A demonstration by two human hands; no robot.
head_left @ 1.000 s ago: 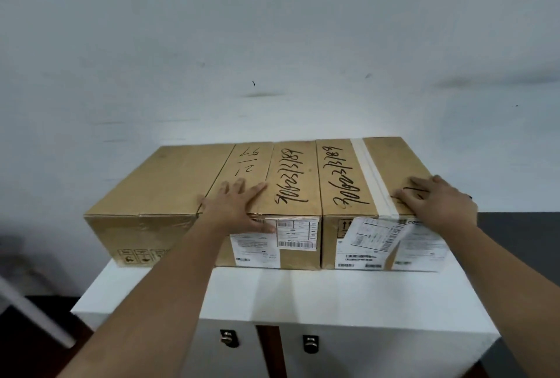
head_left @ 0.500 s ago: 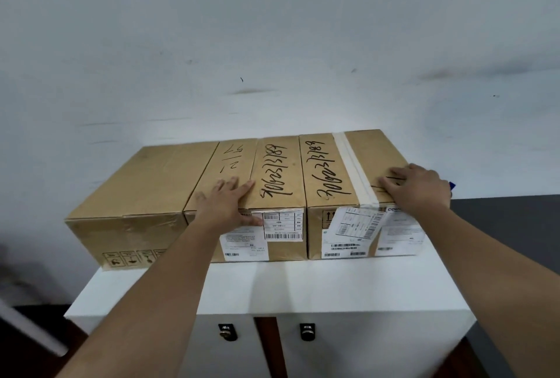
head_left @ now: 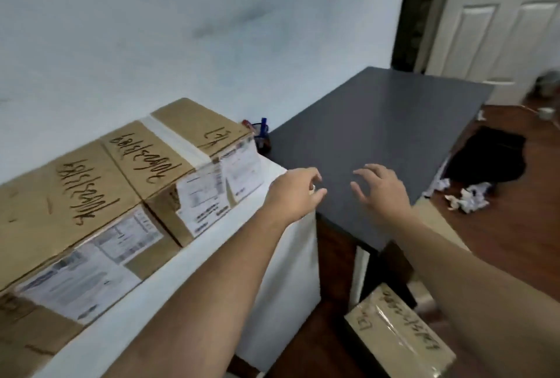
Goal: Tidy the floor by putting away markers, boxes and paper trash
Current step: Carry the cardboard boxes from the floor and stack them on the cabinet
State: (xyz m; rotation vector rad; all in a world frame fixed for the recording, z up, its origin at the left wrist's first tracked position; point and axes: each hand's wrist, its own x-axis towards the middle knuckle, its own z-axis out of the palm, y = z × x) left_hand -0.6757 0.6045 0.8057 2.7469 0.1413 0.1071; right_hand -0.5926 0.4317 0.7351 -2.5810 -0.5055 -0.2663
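Note:
Two brown cardboard boxes with black handwriting and white labels stand side by side on a white cabinet [head_left: 285, 244]: the left box [head_left: 66, 201] and the right box [head_left: 194, 162]. A third box [head_left: 397, 335] lies on the wooden floor at the bottom right. Crumpled white paper [head_left: 463, 200] lies on the floor by the dark table. Markers in a holder [head_left: 262, 132] stand behind the right box. My left hand [head_left: 295, 192] and my right hand [head_left: 381, 192] hover empty with fingers apart, off the boxes, over the table's near edge.
A dark grey table [head_left: 378, 135] stands to the right of the cabinet against the pale wall. A black item [head_left: 488, 159] lies on the floor beside the paper. A white panelled door [head_left: 500, 13] stands at the far right.
Both hands have lifted off the box tops and moved right, away from the boxes. My view has swung right, bringing in the dark table, the floor and the door.

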